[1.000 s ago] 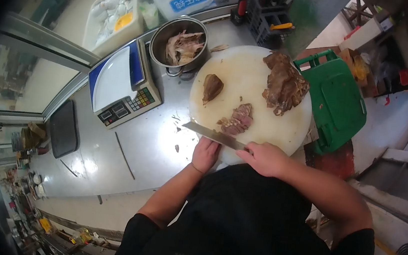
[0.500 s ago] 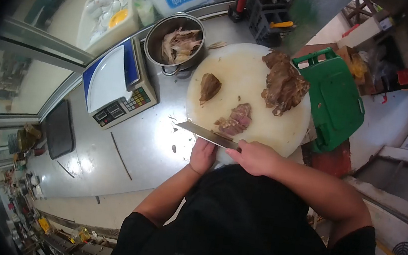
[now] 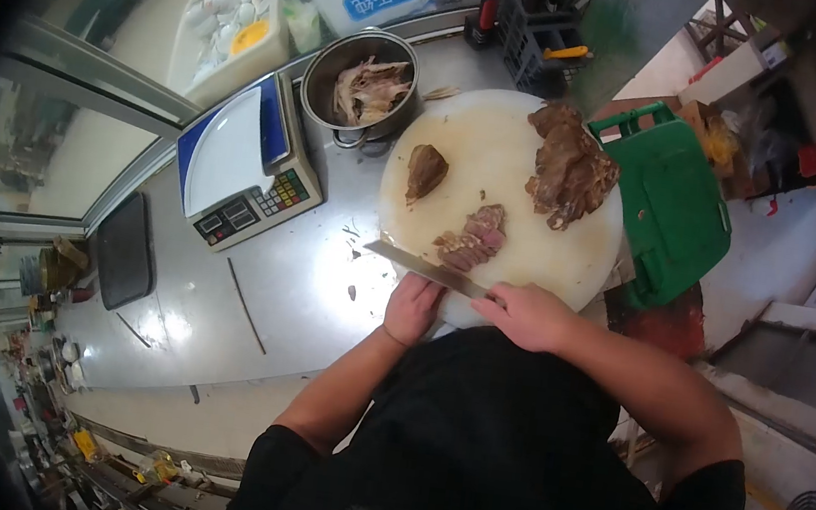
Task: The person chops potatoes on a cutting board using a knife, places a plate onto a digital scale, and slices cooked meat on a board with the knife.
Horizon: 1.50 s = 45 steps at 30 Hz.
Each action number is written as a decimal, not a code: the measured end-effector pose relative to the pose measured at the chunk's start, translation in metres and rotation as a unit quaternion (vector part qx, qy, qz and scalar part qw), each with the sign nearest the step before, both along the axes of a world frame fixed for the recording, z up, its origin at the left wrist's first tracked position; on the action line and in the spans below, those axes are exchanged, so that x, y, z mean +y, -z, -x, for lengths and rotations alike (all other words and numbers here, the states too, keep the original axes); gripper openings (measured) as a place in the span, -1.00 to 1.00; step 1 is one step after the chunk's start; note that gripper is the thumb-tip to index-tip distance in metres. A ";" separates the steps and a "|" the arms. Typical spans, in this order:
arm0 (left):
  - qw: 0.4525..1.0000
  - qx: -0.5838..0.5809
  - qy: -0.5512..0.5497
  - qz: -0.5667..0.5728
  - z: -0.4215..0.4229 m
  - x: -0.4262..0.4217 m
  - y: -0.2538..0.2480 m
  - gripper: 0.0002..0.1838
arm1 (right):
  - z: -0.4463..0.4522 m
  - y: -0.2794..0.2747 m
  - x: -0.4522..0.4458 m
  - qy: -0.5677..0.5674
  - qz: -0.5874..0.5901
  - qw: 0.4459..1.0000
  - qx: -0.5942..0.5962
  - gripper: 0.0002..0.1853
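Note:
My right hand (image 3: 525, 316) is closed round the handle of a cleaver (image 3: 427, 268), whose blade points left across the near edge of a round white cutting board (image 3: 480, 152). Just below the blade, my left hand (image 3: 412, 306) has its fingers bunched together; the blade and fingers hide whatever they press on. Beyond the blade lie overlapping slices of pinkish-brown cooked meat (image 3: 472, 242). A small brown chunk of meat (image 3: 426, 174) rests farther left on the board. Larger browned pieces of meat (image 3: 570, 173) are heaped at its far right.
Left of the board stand a steel pot (image 3: 312, 108) with shredded meat or bones and a digital scale (image 3: 278, 202) bearing a white tray. A green lid-like plastic piece (image 3: 679, 215) adjoins the board's right side. A dark tray (image 3: 124, 253) and a thin stick (image 3: 246, 307) lie on the metal counter.
The whole view has shifted slightly. Both hands stay at the board's near edge with the cleaver, whose blade angle has changed a little. The meat looks unmoved on the board.

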State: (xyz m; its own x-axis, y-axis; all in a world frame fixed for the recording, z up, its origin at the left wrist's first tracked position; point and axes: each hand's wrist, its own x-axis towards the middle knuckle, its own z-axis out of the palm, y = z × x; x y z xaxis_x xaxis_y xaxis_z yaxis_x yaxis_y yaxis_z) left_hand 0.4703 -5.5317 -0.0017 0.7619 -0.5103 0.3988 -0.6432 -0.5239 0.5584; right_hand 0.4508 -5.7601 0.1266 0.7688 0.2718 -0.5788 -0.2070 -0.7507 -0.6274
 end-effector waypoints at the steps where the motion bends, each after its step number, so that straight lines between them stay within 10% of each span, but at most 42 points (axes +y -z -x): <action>1: 1.000 -0.006 -0.002 0.005 0.000 0.000 0.001 -0.63 | 0.005 -0.007 -0.005 -0.002 0.001 1.000 0.000 -0.35; 45: 0.999 0.011 0.024 0.022 -0.020 0.016 0.014 -0.67 | -0.017 0.000 0.015 -0.066 0.069 0.995 0.022 -0.38</action>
